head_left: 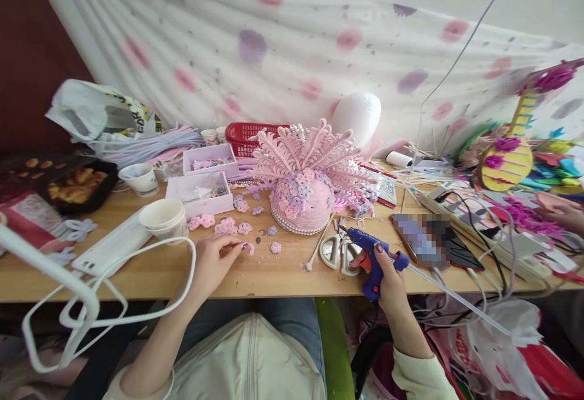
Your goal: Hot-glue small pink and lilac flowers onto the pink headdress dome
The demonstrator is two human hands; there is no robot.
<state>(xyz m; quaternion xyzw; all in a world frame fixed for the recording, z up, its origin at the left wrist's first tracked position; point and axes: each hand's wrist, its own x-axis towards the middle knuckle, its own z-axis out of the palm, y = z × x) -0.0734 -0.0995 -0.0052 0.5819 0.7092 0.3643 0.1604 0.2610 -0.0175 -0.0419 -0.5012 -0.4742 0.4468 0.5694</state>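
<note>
Between the thumb and fingertips of my left hand (221, 260) is a small pink flower (249, 248), held just over the wooden table. My right hand (390, 275) grips a blue hot glue gun (373, 243), its nozzle pointing left and a long clear glue stick (456, 300) sticking out behind. In front of me stands a pink domed headpiece (314, 205) with feathery plumes, a pearl rim and a cluster of pink and lilac flowers. Loose pink flowers (225, 226) lie left of it. Scissors (334, 255) lie under the glue gun's nozzle, partly behind it.
White boxes (201, 204) and paper cups (163, 217) stand to the left, near a white looped cable or frame (194, 266). A red basket (237, 138) and a white foam head (358, 114) are behind. Rightward lie phones (420, 239), power strips (515, 254) and another person's hand (563, 214).
</note>
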